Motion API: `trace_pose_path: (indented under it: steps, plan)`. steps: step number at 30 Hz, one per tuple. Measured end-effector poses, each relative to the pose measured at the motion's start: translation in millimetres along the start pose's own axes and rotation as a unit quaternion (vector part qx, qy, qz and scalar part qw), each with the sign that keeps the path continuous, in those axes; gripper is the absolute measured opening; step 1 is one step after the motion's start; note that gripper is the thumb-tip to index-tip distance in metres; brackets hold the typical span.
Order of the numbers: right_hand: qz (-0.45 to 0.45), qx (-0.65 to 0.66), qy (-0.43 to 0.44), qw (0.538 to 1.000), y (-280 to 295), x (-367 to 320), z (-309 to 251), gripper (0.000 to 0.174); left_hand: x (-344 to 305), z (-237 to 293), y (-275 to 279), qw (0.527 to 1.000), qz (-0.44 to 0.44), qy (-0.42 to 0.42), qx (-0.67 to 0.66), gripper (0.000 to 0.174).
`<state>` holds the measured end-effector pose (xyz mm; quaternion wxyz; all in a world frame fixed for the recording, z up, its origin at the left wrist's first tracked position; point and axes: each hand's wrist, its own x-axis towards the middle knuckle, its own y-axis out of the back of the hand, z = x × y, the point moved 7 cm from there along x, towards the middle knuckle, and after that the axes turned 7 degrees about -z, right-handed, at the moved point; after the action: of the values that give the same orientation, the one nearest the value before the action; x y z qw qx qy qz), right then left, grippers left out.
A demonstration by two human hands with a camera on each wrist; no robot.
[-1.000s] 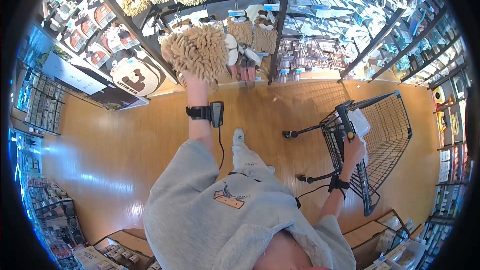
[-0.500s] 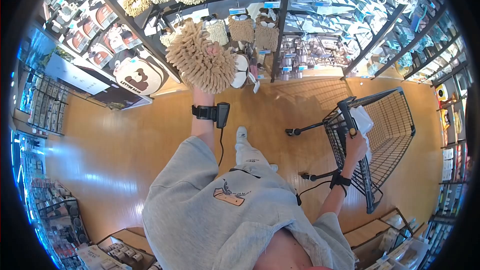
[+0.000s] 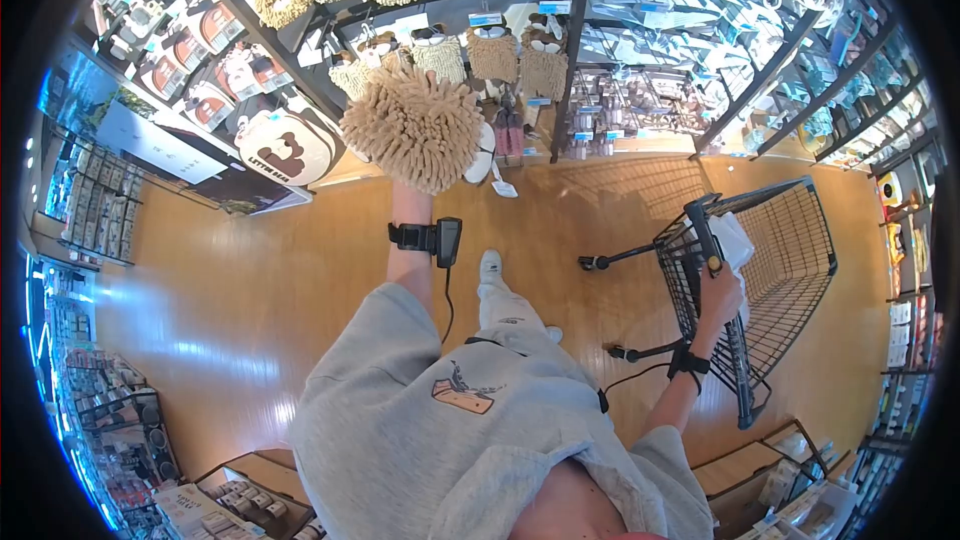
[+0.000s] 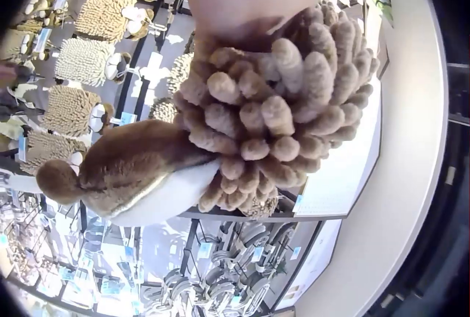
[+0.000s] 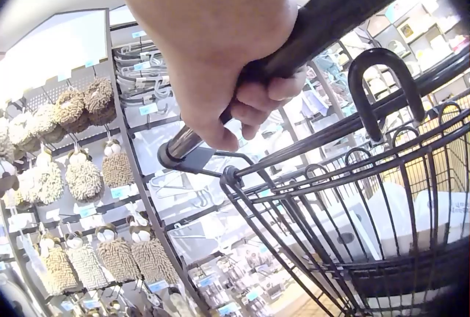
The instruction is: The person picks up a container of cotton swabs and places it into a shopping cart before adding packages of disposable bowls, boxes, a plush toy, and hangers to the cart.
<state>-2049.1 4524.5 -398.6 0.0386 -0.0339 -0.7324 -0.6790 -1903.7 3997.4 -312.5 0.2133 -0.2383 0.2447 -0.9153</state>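
Note:
A tan, shaggy mitt (image 3: 415,125) covers my left hand, whose fingers are hidden. In the left wrist view the heel of the left hand (image 4: 250,16) meets its thick strands (image 4: 275,119), and a brown and white plush part (image 4: 139,166) juts out from them. A white tag (image 3: 503,188) hangs beside the mitt. At the right, my right hand (image 3: 720,295) grips the black handle of the cart (image 3: 790,260). The right wrist view shows that hand (image 5: 220,75) with fingers curled round the handle bar (image 5: 330,9).
Shelves ahead carry hanging shaggy mitts (image 3: 493,57) and, farther right, packaged goods (image 3: 640,100). White packages (image 3: 732,240) lie in the cart. A bear-printed board (image 3: 285,152) stands at the left. Wooden floor (image 3: 250,290) stretches between the racks, with display boxes (image 3: 265,480) behind.
The mitt has shifted slightly right from half a second ago and turned, and the fingers that showed on it are now hidden. The right hand stays on the cart handle.

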Motion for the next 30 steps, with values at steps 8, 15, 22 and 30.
trace_pose_path:
  steps: [8, 15, 22, 30]
  plan:
    - [-0.014, -0.033, 0.028, 0.999, -23.7, 7.4, 16.6, 0.035, -120.2, -40.5, 131.3, 0.95, 0.175, 0.049, 0.255, 0.049]
    - [0.007, -0.022, 0.05, 0.998, -39.3, 9.8, 25.7, 0.033, -180.9, -47.7, 190.0, 0.941, 0.231, 0.12, 0.218, 0.048]
    - [-0.038, 0.004, -0.011, 0.999, -52.6, 21.8, 32.6, 0.03, -177.4, -19.9, 236.1, 0.907, 0.322, 0.178, 0.204, 0.041]
    - [-0.06, -0.046, -0.053, 0.996, -43.1, 32.5, -17.6, 0.031, -104.2, -45.0, 304.9, 0.929, 0.328, 0.152, -0.076, 0.047]
